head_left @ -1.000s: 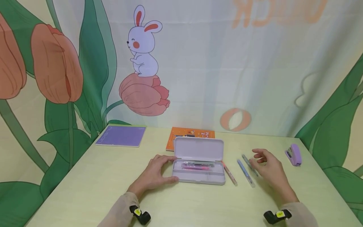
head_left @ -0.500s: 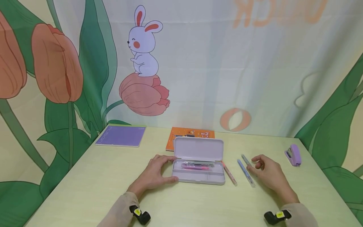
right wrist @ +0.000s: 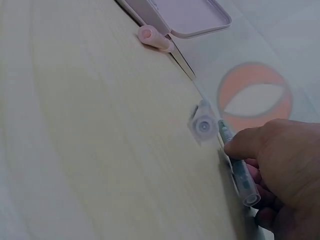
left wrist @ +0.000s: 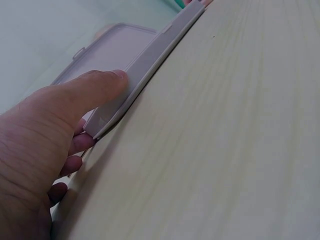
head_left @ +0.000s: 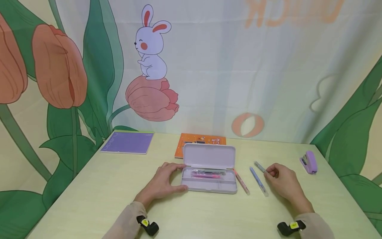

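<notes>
1. Head cam: right hand (head_left: 282,179) has the grey-green pen (head_left: 259,166) pinched btwn thumb and fingers, just right of the blue pen (head_left: 258,180) on the table (head_left: 179,215). Its far end pokes out past the fingertips. Looks like hard plastic, so prob light, stiff n kinda slick; imo hold it mid-barrel so it won't swivel. Pencil case (head_left: 227,186) is left of it, lid up, w/ stored pens (head_left: 206,176) in the far compartment.
2. L wrist cam: left hand (left wrist: 55,117) grips the left end of the pencil case, thumb on the near wall. Thin rigid shell, prob light enough to skid, so steadying that end makes sense tbh.
3. R wrist cam: thumb's on the grey-green pen's barrel, other fingers partly hidden behind. Near end's clear n smooth, prob slippery, so barrel > tip. Can't tell if it's off the table rn.
</notes>
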A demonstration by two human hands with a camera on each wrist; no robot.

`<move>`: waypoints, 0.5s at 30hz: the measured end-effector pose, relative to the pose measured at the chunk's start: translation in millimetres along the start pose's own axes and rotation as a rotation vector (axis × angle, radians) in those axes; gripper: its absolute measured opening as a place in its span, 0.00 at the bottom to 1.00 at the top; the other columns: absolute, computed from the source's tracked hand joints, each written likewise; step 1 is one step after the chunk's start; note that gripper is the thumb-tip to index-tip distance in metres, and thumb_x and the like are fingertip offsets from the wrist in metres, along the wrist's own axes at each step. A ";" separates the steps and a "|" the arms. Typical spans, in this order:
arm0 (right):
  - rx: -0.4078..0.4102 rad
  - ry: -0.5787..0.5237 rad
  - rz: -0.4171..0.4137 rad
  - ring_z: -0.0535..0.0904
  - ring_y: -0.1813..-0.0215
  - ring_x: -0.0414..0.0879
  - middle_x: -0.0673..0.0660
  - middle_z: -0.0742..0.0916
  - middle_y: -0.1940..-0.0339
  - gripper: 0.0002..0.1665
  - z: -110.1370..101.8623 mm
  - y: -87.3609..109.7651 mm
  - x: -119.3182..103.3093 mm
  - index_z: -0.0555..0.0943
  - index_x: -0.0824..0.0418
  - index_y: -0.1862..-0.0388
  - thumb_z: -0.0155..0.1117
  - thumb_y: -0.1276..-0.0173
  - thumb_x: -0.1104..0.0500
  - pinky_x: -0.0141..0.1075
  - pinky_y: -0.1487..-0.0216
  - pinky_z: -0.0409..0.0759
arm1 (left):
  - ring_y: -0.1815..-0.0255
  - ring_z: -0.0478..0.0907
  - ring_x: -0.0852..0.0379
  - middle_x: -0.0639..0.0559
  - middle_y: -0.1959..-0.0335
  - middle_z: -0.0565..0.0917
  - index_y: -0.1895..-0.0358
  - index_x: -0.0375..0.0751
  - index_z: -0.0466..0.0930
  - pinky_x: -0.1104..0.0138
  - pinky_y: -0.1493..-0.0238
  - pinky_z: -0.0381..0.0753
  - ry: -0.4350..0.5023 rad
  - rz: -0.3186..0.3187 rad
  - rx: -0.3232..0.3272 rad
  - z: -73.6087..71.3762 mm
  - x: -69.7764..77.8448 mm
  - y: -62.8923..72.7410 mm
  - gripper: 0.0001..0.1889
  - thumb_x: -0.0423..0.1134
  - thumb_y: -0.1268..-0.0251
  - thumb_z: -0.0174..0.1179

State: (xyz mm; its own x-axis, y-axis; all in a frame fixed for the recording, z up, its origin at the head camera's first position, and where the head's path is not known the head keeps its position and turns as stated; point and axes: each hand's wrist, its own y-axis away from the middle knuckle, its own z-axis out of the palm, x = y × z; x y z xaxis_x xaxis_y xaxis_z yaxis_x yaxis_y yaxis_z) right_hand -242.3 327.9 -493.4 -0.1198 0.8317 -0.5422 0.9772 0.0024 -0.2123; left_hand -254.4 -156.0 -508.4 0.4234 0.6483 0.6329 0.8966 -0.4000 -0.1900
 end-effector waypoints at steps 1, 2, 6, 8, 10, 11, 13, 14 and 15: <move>0.008 -0.004 0.005 0.77 0.61 0.47 0.52 0.86 0.64 0.08 0.0 -0.1 0.0 0.86 0.61 0.53 0.73 0.21 0.57 0.41 0.60 0.74 | 0.25 0.72 0.49 0.54 0.24 0.81 0.22 0.53 0.79 0.43 0.21 0.69 0.002 0.000 -0.001 0.1 0.0 -0.1 0.45 0.63 0.42 0.82; 0.017 -0.012 0.006 0.77 0.61 0.47 0.53 0.86 0.64 0.09 -0.3 -0.2 0.0 0.86 0.62 0.53 0.72 0.20 0.57 0.41 0.61 0.74 | 0.25 0.72 0.49 0.54 0.24 0.81 0.22 0.53 0.79 0.43 0.21 0.69 0.002 -0.001 -0.001 0.1 0.2 -0.2 0.45 0.63 0.42 0.82; 0.066 -0.029 0.006 0.77 0.60 0.48 0.55 0.86 0.61 0.10 -1.5 -0.1 -3.2 0.86 0.64 0.50 0.71 0.20 0.58 0.38 0.61 0.74 | 0.25 0.72 0.49 0.54 0.24 0.81 0.22 0.53 0.79 0.43 0.22 0.69 0.001 -0.004 -0.003 0.2 0.5 -0.1 0.45 0.63 0.42 0.82; 0.099 -0.030 -0.010 0.77 0.59 0.49 0.56 0.85 0.60 0.10 -2.5 0.0 -7.3 0.87 0.64 0.49 0.71 0.19 0.58 0.36 0.61 0.74 | 0.25 0.72 0.49 0.54 0.24 0.81 0.22 0.53 0.79 0.43 0.22 0.69 0.001 -0.005 -0.003 0.0 0.7 0.0 0.45 0.63 0.42 0.82; 0.129 -0.041 -0.035 0.76 0.58 0.49 0.56 0.85 0.59 0.11 -4.7 -0.2 -14.7 0.88 0.64 0.48 0.71 0.18 0.57 0.35 0.60 0.74 | 0.26 0.72 0.49 0.54 0.24 0.81 0.22 0.53 0.79 0.43 0.22 0.69 0.001 -0.002 -0.002 -0.2 0.8 0.2 0.45 0.63 0.42 0.82; 0.146 -0.049 -0.053 0.76 0.58 0.50 0.56 0.85 0.59 0.11 -6.0 -0.5 -19.3 0.88 0.63 0.47 0.71 0.18 0.57 0.35 0.60 0.73 | 0.26 0.72 0.49 0.54 0.24 0.82 0.22 0.53 0.79 0.43 0.22 0.69 0.000 -0.002 -0.002 -0.3 0.9 0.2 0.44 0.62 0.42 0.82; 0.173 -0.076 -0.091 0.77 0.58 0.49 0.56 0.85 0.59 0.11 -8.4 -0.9 -30.9 0.89 0.63 0.47 0.72 0.18 0.56 0.35 0.61 0.73 | 0.26 0.72 0.49 0.54 0.24 0.82 0.22 0.53 0.79 0.43 0.22 0.69 0.000 -0.001 -0.001 -0.5 1.1 0.4 0.44 0.62 0.42 0.82; 0.186 -0.089 -0.110 0.77 0.58 0.49 0.56 0.86 0.60 0.11 -9.2 -1.2 -37.4 0.89 0.62 0.48 0.73 0.19 0.56 0.35 0.62 0.73 | 0.26 0.72 0.49 0.54 0.24 0.82 0.22 0.52 0.79 0.43 0.22 0.69 0.000 0.000 -0.001 -0.7 1.2 0.5 0.44 0.62 0.42 0.82; 0.199 -0.099 -0.129 0.78 0.58 0.49 0.56 0.86 0.60 0.10 -9.4 -1.5 -44.4 0.90 0.62 0.48 0.73 0.19 0.57 0.35 0.62 0.73 | 0.26 0.72 0.49 0.54 0.24 0.82 0.22 0.52 0.79 0.43 0.22 0.69 0.000 0.001 -0.001 -0.8 1.4 0.6 0.44 0.62 0.42 0.82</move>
State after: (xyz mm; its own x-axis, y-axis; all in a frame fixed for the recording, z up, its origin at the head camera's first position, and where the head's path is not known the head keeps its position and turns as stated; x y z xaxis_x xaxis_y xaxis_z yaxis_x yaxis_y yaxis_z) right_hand -236.8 296.2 -461.3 -0.2672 0.7729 -0.5754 0.9001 -0.0130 -0.4355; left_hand -253.4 -155.9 -507.0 0.4239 0.6477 0.6331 0.8961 -0.4013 -0.1895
